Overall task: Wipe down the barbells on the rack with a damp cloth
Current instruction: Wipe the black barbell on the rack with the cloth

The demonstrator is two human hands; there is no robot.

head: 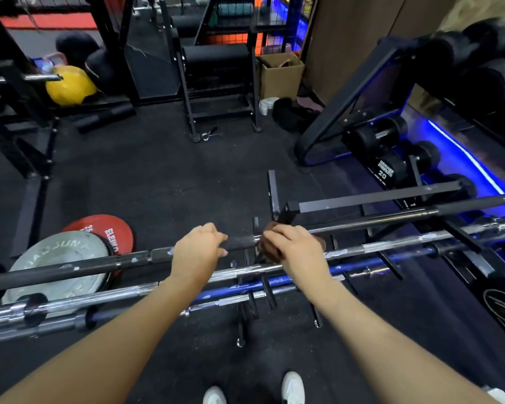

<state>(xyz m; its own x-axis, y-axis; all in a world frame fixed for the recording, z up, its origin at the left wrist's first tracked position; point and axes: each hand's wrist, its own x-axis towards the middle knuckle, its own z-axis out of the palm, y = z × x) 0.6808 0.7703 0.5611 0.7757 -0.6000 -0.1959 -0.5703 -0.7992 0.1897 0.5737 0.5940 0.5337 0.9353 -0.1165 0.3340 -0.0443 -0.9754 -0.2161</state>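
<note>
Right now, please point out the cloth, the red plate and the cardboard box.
cloth (270, 248), head view, brown fold left of the right hand
red plate (105, 228), head view, its face
cardboard box (280, 80), head view, front wall

"ELEIKO" on red plate; dumbbell "20".

The top barbell is matte black, flecked with pale chips. Below it run a chrome barbell and a blue one. The cloth is dark brown. At nine o'clock lie a red plate with white lettering and a scuffed grey plate. The floor is speckled black; a yellow ball sits at eleven o'clock, a blue light strip at two.
</note>
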